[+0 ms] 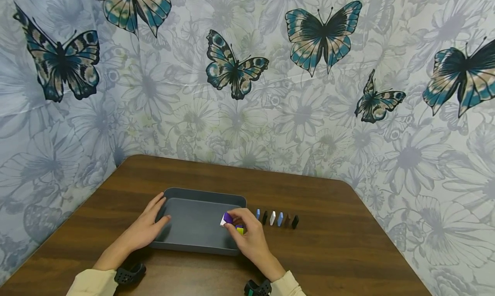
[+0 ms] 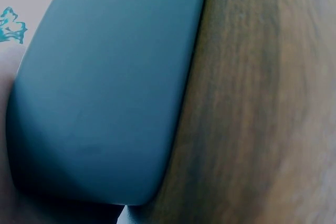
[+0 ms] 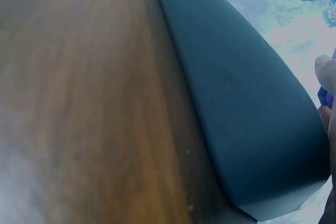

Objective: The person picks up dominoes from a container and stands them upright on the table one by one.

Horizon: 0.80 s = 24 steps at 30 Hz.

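My right hand (image 1: pixel 251 240) is over the right end of a grey tray (image 1: pixel 189 225), pinching a small purple domino-like tile (image 1: pixel 227 218) between thumb and fingers. Right beside that tile is a white piece (image 1: pixel 222 221); I cannot tell whether it is held too. Below the fingers shows a yellow piece (image 1: pixel 240 231) with a purple edge, partly hidden by the hand. At the tray's left side, my left hand (image 1: pixel 143 229) touches the rim with its fingers extended. Only a sliver of the purple tile (image 3: pixel 329 99) appears in the right wrist view, by the fingertips.
To the right of the tray, a row of several small upright tiles (image 1: pixel 280 219) in blue, black, white and brown stands on the wooden table (image 1: pixel 340 244). A butterfly-patterned cloth (image 1: pixel 247 128) hangs behind the table. Tray walls fill much of both wrist views.
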Tool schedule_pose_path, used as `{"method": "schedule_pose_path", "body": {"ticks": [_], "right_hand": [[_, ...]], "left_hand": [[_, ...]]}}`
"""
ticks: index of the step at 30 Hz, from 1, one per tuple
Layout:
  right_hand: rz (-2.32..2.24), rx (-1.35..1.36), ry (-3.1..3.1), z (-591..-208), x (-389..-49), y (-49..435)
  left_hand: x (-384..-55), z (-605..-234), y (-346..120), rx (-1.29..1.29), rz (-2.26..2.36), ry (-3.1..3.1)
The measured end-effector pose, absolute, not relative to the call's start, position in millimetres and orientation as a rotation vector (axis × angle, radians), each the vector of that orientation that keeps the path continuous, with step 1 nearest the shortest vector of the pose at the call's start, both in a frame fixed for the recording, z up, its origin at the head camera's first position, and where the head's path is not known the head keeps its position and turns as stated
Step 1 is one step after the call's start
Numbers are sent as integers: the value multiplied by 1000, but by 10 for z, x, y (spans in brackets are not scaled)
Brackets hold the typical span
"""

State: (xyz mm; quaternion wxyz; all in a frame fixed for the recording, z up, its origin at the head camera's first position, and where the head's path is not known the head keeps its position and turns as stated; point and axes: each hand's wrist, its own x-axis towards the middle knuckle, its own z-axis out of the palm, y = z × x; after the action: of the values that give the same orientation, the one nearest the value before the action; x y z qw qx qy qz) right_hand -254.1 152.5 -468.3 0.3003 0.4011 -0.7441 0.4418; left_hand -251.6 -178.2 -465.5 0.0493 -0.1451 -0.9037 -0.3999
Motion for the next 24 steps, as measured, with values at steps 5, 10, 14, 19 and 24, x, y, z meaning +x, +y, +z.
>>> {"method": "schedule_pose_path", "body": {"ticks": [5,10,14,19,24], "right_hand": [[1185,1036,-1986,-4692,-2539,1555],[1219,1018,-1999,-4691,-2530,1591],[1231,1027,-1981,-4680,-2532,1634],[1240,1032,-1960,-4668,-2538,1693],[1211,997,-1968,-4661,-2538,1751]], "left_hand": [[-2511,-4653,-1777,-445,-1218,-2748],[-2503,-4655,-1767,-448,-1210,-2747],[-2503,-4656,-1766,-449,-1206,-2743],[-2506,-4660,-1769,-448,-1202,-2743],[-2498,-4654,-1763,-443,-1205,-2746]]}}
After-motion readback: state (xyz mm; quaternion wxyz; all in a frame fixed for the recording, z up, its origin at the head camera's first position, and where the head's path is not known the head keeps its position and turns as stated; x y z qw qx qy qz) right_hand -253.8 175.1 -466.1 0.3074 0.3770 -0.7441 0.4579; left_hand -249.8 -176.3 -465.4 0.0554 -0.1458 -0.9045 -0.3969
